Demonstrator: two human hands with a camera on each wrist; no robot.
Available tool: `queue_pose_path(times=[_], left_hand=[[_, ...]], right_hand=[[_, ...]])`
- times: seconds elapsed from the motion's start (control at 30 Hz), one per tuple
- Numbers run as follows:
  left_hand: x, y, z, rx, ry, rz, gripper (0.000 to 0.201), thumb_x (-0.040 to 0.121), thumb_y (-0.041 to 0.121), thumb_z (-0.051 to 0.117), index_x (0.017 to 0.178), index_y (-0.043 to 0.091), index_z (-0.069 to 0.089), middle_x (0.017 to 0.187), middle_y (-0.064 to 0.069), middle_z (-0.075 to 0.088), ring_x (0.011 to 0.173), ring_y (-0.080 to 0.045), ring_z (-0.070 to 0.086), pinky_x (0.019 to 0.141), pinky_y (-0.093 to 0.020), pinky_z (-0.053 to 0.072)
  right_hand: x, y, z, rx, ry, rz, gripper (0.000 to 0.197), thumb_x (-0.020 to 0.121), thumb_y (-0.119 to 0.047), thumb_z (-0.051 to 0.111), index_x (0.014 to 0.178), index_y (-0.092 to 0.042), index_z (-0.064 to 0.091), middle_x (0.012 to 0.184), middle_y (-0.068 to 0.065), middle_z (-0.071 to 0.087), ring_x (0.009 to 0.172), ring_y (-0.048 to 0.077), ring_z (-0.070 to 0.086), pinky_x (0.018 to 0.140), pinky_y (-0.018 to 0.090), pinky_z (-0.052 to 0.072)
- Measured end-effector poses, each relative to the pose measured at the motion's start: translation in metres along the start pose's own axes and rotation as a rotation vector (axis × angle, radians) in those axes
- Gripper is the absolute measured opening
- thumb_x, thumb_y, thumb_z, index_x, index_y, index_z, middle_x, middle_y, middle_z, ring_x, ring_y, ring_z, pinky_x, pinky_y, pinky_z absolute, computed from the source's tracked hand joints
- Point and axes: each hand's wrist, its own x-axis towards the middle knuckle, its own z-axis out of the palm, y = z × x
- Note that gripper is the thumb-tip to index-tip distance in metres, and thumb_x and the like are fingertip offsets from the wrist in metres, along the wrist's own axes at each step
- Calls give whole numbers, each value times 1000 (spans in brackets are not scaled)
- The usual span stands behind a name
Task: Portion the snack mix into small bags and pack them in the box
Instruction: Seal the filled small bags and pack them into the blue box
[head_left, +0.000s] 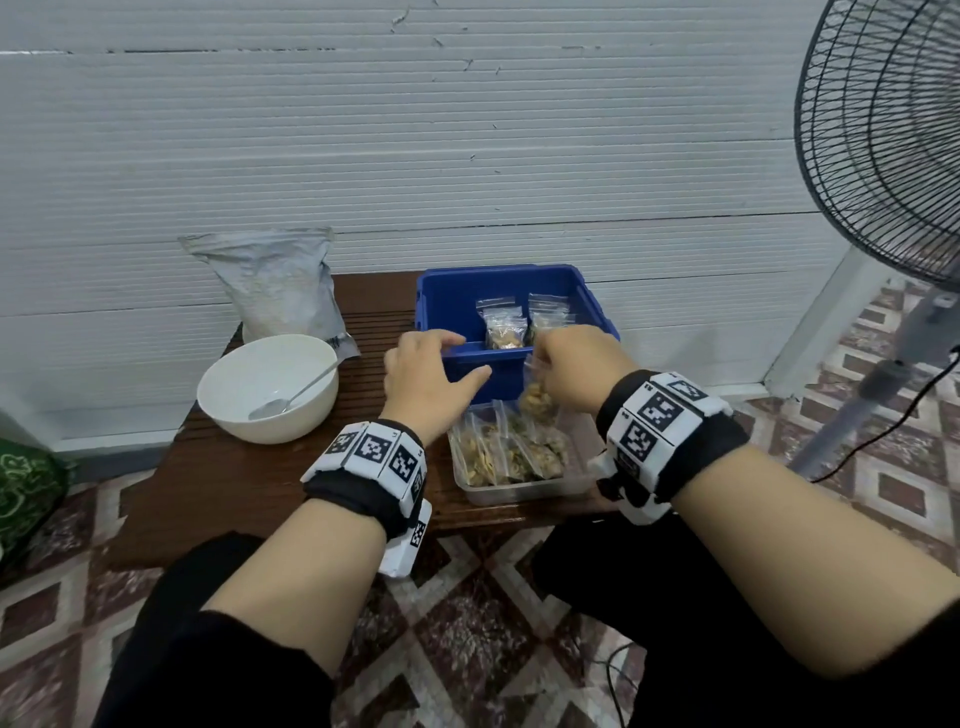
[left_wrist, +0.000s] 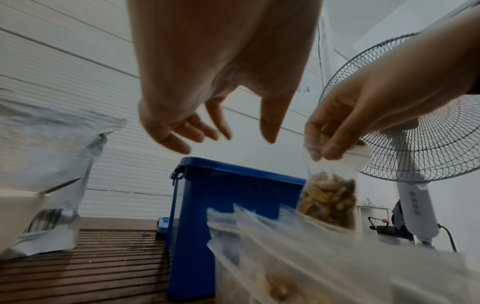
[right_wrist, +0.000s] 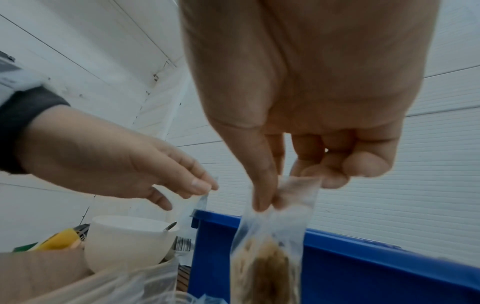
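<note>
A filled small bag (left_wrist: 327, 202) of snack mix hangs from the right hand (head_left: 576, 371), pinched at its top edge between thumb and fingertips, just above the near rim of the blue box (head_left: 597, 312). Two packed bags (head_left: 504, 325) already stand against the box's far right corner. The left hand (head_left: 423, 376) hovers beside it, fingers loose and apart, holding nothing. The remaining bags sit in a clear tray (head_left: 519, 491) at the table's near right edge. Best to lift the bag clear of the rim, then lower it upright beside the standing pair, with the left hand steadying the box.
</note>
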Motion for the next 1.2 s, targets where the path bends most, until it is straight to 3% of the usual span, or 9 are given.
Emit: queue_pose_path(times=[0.1,0.23,0.33,0.43,0.53,0.67,0.83,0.93,1.2], left_hand=[[-3,2,3,-146,-91,144,27,86,32,70,110,33,60,117,8,59,109,-13,52,101,-43,42],[-7,-1,8,-229,-122,154,18,85,26,72,101,29,64,98,16,63,93,2,56,83,-7,41],[-8,-6,10,-282,-52,152,8,85,21,72,91,22,67,87,13,66,78,13,55,72,0,37],[-8,-12,10,-338,-16,136,2,85,20,71,87,18,70,84,10,68,76,12,57,71,-2,39],[-8,-17,10,-386,12,113,4,86,18,71,84,21,69,82,12,67,75,11,57,70,-3,40],[-7,-24,10,-413,-11,96,4,87,19,69,90,22,70,88,10,69,78,8,59,71,-2,39],[-5,-25,9,-422,-22,106,4,92,18,63,90,20,66,93,5,70,87,1,62,73,-1,39],[-4,-24,9,-458,-20,115,10,92,17,62,85,22,65,91,1,70,88,-9,63,79,-14,46],[-1,-22,8,-480,-7,141,6,90,19,66,89,25,68,90,10,69,83,4,60,72,-6,43]], right_hand=[[3,-3,9,38,120,-59,21,91,-18,51,110,-18,61,110,9,62,108,30,53,87,36,39],[6,-5,27,227,193,-107,20,93,-19,51,110,-22,62,107,5,55,109,27,47,89,37,30],[5,-7,36,405,251,-152,17,92,-12,53,104,-19,63,92,-1,50,100,24,49,88,37,32],[5,-5,40,677,308,-155,13,89,-9,60,97,-16,66,75,-8,53,76,10,52,76,28,43],[7,1,42,796,290,-83,5,86,-11,66,91,-13,66,77,-6,59,71,5,54,66,14,44],[12,7,47,809,242,-23,7,85,-13,68,80,-16,65,80,-5,63,80,11,59,76,19,44],[14,3,49,780,201,-50,6,88,-11,65,82,-11,64,76,-10,59,79,8,56,75,17,39],[14,1,50,779,222,-59,8,88,-11,65,81,-13,61,78,-6,60,78,10,55,74,20,40],[16,2,49,831,225,-94,8,89,-10,62,84,-16,61,85,3,65,83,17,60,78,25,47]])
